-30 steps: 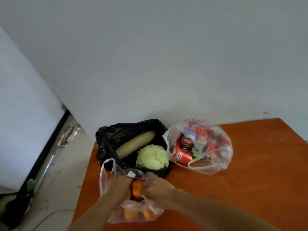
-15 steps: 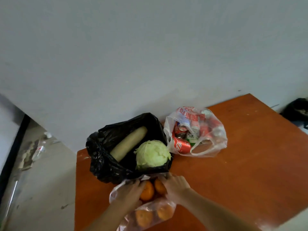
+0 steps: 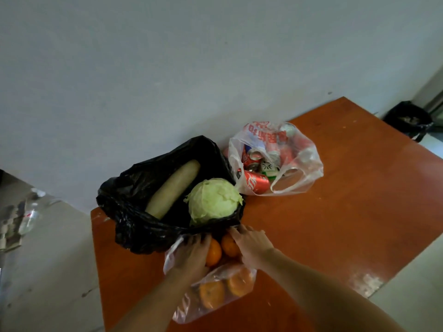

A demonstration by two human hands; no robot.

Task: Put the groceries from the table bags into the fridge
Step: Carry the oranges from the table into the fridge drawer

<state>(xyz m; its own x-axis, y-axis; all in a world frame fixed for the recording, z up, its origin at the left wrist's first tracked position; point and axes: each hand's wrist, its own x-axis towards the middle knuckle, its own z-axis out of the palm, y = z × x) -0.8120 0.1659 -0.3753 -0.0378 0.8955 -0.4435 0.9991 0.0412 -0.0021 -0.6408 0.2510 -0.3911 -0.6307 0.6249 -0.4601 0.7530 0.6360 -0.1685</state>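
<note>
A clear plastic bag [image 3: 211, 298] of several oranges lies at the near left of the orange-brown table [image 3: 311, 224]. My left hand [image 3: 191, 257] holds one orange [image 3: 213, 252] at the bag's mouth. My right hand [image 3: 249, 243] curls over a second orange [image 3: 229, 245] beside it. Behind them a black bag [image 3: 134, 202] holds a pale long gourd [image 3: 172, 190] and a green cabbage [image 3: 213, 200]. To its right a clear bag with red print [image 3: 299, 164] holds several drink cans [image 3: 255, 184]. The fridge is out of view.
A grey-white wall runs behind the table. The floor at the left has a crumpled plastic bottle and debris [image 3: 24, 216]. A black bin with a bag [image 3: 407, 118] stands on the floor at the far right, beyond the table's edge.
The view has swung right and nearer, so the white appliance at the left is gone from sight. Both hands have gone from the bag's handles onto two oranges at its mouth.
</note>
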